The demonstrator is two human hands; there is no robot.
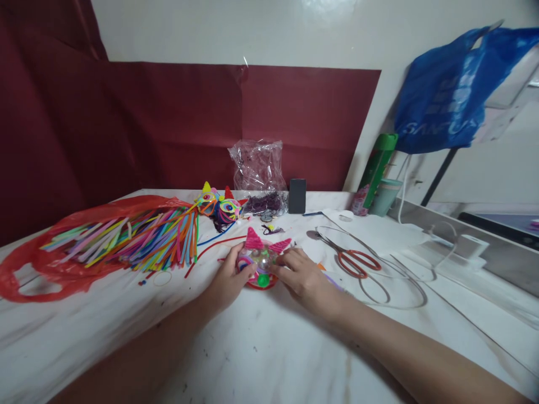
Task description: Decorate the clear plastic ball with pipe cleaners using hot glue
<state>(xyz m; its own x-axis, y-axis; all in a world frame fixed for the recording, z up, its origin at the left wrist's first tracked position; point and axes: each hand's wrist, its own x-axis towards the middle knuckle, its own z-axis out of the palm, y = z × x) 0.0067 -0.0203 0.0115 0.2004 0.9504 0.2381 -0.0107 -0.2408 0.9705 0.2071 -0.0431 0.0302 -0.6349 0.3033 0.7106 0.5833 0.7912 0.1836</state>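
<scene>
Between my hands is a small clear round ornament [264, 261] with pink pipe-cleaner ears, coloured rings and a green dot on its front. My left hand [233, 275] grips its left side, thumb across the front. On the right side, the bent fingers of my right hand [301, 275] press against the ornament; whether they pinch a small piece too is hidden. Behind it stand two finished-looking ornaments of the same kind, one with yellow ears [207, 200] and one with red ears [229, 209]. A red pipe cleaner [214, 245] lies just left of my left hand.
Many coloured pipe cleaners [138, 238] spread over a red plastic bag [80, 219] at left. Orange-handled scissors [356, 262] and a looped white cable [415, 292] lie at right. A clear bag [259, 168], a phone [297, 196], a green can [377, 168] and a cup [386, 197] stand behind.
</scene>
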